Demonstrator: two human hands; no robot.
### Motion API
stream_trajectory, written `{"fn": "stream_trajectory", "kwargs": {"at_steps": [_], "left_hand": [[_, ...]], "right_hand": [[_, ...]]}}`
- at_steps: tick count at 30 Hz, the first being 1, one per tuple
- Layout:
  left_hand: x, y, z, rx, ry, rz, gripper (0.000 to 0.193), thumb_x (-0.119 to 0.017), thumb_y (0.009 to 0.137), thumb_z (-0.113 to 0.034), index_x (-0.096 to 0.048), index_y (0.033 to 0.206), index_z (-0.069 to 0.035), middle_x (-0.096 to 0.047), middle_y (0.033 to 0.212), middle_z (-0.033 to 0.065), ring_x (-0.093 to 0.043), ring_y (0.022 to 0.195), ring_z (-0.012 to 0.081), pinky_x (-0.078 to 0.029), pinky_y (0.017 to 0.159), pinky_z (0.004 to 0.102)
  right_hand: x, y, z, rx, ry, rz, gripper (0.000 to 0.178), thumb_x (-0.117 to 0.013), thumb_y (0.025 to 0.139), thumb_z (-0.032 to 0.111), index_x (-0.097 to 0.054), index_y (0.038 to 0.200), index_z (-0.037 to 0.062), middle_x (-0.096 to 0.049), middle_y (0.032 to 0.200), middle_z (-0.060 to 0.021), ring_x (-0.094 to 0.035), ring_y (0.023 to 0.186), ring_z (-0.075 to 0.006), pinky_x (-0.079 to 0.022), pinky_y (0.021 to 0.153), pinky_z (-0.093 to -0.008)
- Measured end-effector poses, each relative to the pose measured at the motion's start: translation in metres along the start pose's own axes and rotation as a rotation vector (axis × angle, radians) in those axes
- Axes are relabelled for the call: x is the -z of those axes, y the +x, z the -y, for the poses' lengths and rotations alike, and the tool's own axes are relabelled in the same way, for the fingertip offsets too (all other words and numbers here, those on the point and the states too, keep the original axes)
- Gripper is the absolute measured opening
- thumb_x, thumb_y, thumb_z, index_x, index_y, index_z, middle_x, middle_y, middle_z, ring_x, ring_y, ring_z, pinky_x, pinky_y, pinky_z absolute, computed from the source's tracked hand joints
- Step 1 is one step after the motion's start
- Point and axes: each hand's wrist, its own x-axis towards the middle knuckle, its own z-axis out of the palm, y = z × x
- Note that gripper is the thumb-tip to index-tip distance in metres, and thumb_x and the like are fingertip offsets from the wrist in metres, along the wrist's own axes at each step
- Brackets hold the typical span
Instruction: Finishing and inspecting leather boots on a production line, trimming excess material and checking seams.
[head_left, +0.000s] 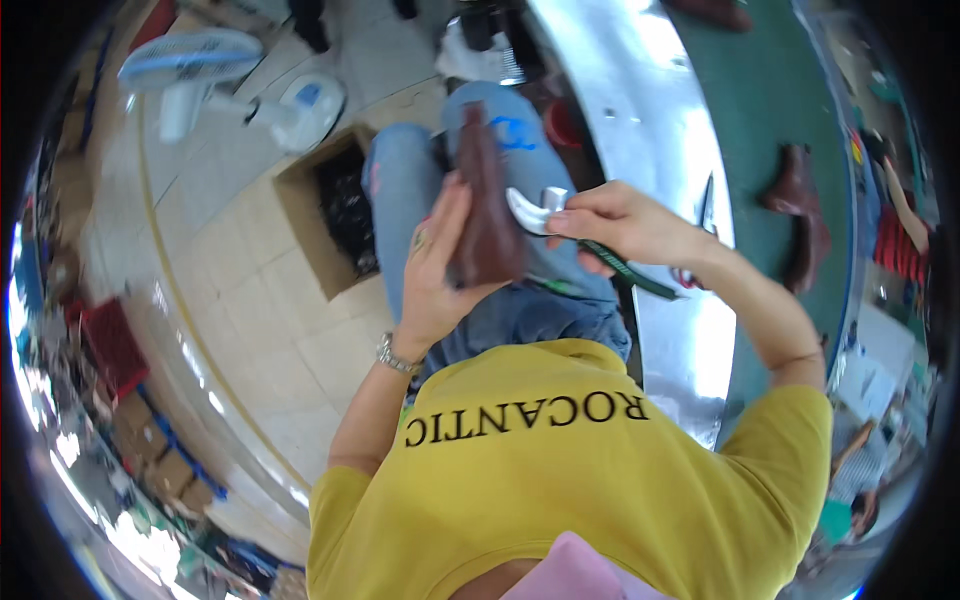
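Over our lap (403, 175), our left hand (435, 260) clamps its fingers on a boot (487, 220), our right hand (625, 225) on a hammer (535, 212) beside it. Our wrist (702, 250) partly hides scissors (708, 205) near the bench's (645, 130) right edge; beyond, a belt (740, 110) carries more boots (795, 190).

a glossy reddish-brown boot (490, 215) lies lengthwise in the left hand (435, 265), narrow end pointing away from the person, broad end nearer. the hammer (628, 270), with a shiny curved claw and dark green handle, is held near its head by the right hand (625, 225), claw just beside the boot.
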Motion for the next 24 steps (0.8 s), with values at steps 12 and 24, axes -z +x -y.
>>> {"fn": "stream_trajectory", "kwargs": {"at_steps": [12, 24], "left_hand": [[-0.025, -0.055, 0.112, 0.467, -0.713, 0.032, 0.061, -0.071, 0.084, -0.010, -0.043, 0.136, 0.004, -0.050, 0.133, 0.0117, -0.049, 0.118, 0.0211, -0.037, 0.105, 0.0336], [-0.005, 0.008, 0.034, 0.609, -0.522, 0.223, 0.064, -0.067, 0.088, -0.025, -0.041, 0.141, 0.002, -0.047, 0.139, 0.0124, -0.046, 0.125, 0.0226, -0.036, 0.107, 0.0349]], "right_hand": [[0.034, 0.026, -0.150, 0.016, -0.562, -1.118, 0.046, -0.058, 0.082, 0.009, -0.054, 0.127, 0.0049, -0.064, 0.099, -0.0219, -0.066, 0.090, -0.0385, -0.053, 0.075, -0.0497], [-0.040, 0.069, -0.087, 0.773, -0.156, -1.002, 0.058, -0.069, 0.084, 0.037, -0.054, 0.128, 0.0030, -0.053, 0.124, -0.0230, -0.053, 0.115, -0.0388, -0.044, 0.099, -0.0437]]}}
